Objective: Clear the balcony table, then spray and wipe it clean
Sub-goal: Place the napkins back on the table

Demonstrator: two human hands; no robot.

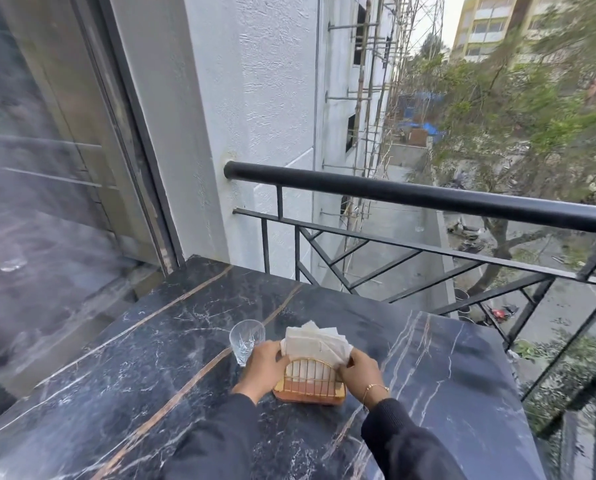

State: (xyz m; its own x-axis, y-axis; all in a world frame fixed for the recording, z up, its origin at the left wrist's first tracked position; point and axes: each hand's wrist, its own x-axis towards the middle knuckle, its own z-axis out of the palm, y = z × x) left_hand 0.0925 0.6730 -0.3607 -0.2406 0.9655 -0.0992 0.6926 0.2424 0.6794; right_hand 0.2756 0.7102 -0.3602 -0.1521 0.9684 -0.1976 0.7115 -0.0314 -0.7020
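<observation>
Setting: balcony with a black metal railing (428, 199) along the far side, a white textured wall (255, 98) beyond it on the left, and a glass door (47, 150) further left.
Table: black marble table (151, 341) with brown and white veins, its far edge against the railing and its left edge near the door.
Napkin holder: gold wire napkin holder (309, 379) on a wooden base, standing around the middle of the table and filled with white napkins (313, 342) that fan out above the wire.
Glass: clear cut glass (246, 341), upright, just left of the holder and just beyond the left hand.
Left hand: left hand (263, 367) curls against the holder's left side, fingers closed on it.
Right hand: right hand (360, 372), wearing a thin gold bracelet (376, 388), grips the holder's right side, fingertips at the napkins.
Sleeves: both arms in dark sleeves (404, 441), reaching in from the near edge.
</observation>
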